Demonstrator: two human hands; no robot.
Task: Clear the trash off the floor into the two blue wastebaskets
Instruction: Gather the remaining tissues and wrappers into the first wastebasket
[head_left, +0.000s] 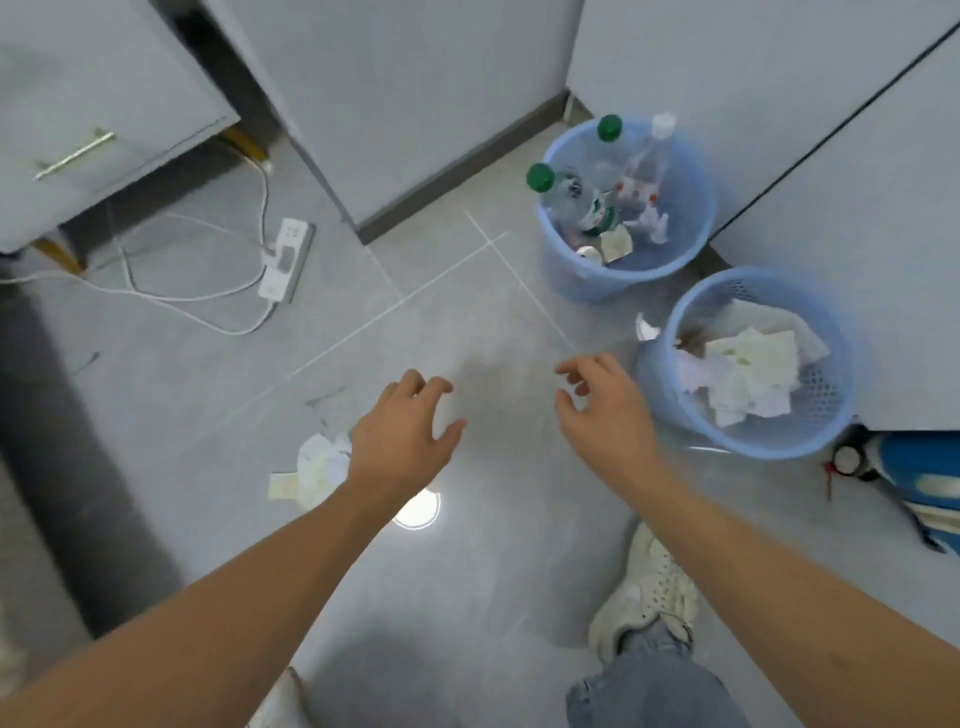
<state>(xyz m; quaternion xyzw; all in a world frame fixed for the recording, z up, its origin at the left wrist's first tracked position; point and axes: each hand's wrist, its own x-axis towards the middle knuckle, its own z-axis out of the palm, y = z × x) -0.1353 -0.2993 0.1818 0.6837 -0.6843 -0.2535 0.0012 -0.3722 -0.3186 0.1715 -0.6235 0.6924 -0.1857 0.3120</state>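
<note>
While both baskets (691, 249) are holding trash, hovering with left hand (402, 431) and right hand (605, 410) empty, fingers loose; tissue (319, 460) remaining on floor (467, 312).

Both bare forearms reach forward and down, roughly parallel. The left hand (402, 434) hangs palm down, fingers (434, 387) loosely curled, thumb out to the side, holding nothing. The right hand (605, 410) mirrors it, fingers relaxed and slightly bent, also holding nothing.
</note>
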